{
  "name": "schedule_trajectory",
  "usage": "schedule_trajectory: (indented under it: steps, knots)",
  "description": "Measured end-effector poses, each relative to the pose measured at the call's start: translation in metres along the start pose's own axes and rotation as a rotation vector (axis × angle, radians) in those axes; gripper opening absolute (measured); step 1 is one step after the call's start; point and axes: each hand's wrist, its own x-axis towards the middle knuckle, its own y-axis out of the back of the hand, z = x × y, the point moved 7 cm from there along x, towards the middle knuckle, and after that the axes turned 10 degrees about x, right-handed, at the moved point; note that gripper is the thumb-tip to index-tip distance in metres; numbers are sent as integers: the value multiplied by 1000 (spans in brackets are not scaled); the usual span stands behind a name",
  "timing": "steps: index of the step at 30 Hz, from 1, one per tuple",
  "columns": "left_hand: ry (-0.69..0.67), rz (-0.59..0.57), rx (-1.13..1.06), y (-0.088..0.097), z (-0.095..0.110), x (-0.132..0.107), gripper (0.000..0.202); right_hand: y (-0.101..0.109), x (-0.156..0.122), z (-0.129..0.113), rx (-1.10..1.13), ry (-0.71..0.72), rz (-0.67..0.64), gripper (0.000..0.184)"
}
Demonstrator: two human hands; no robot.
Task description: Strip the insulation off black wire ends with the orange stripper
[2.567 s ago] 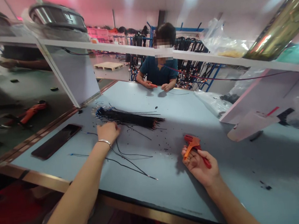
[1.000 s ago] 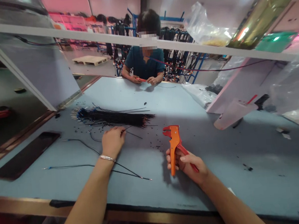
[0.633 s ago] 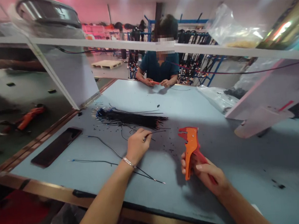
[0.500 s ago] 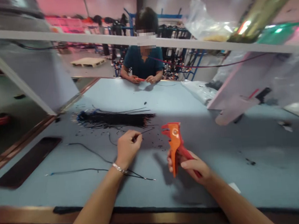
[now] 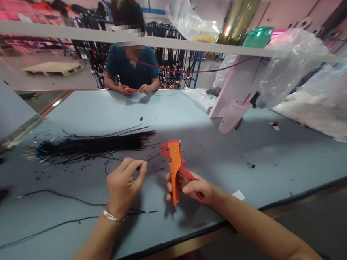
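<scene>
My left hand (image 5: pixel 125 185) pinches a thin black wire (image 5: pixel 153 158), whose free end points up and right toward the tool's jaws. Whether that tip is between the jaws or just beside them I cannot tell. Wrapped round the handles of an orange and red wire stripper (image 5: pixel 175 161) is my right hand (image 5: pixel 192 188), holding it upright with its jaws facing left. Behind my left hand lies a thick bundle of black wires (image 5: pixel 103 144), with blue and metal ends at the left and coppery tips at the right. Two loose black wires (image 5: pixel 62 199) stretch over the table left of my wrist.
Small black scraps (image 5: pixel 251 165) are scattered over the blue-grey table (image 5: pixel 225 197). Across from me, a person (image 5: pixel 131 65) holds a red tool. A white shelf rail (image 5: pixel 89 37) spans above. A tilted pale cup-like container (image 5: pixel 232 116) and plastic bags (image 5: pixel 321 111) are at right.
The view has swung right, so the table's things sit further left. The black wire's free end and the stripper's jaws have come closer together. Both hands keep their holds.
</scene>
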Motion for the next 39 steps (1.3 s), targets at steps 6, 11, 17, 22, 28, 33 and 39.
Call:
schedule_trajectory:
  steps: [6, 11, 17, 22, 28, 33, 39]
  knots:
    - [-179, 102, 15, 9, 22, -4, 6, 3, 2, -9, -137, 94, 54, 48]
    - [-268, 132, -13, 16, 32, -5, 6, 3, 3, -13, -309, 123, 52, 52]
    - [-299, 105, -30, 12, 35, -10, 5, 7, 3, -17, -295, 136, 105, 51]
    - [-291, 66, -27, 4, 33, -12, 5, 6, 4, -16, -308, 122, 82, 51]
    - [-288, 54, -27, 3, 33, -12, 6, 5, 4, -14, -415, 104, 47, 52]
    - [-291, 19, -81, 0, 32, -12, 6, 1, -2, -29, -875, 230, 185, 38]
    - [-233, -18, -195, -5, 27, -11, 8, -10, -6, -41, -1350, 371, 299, 43]
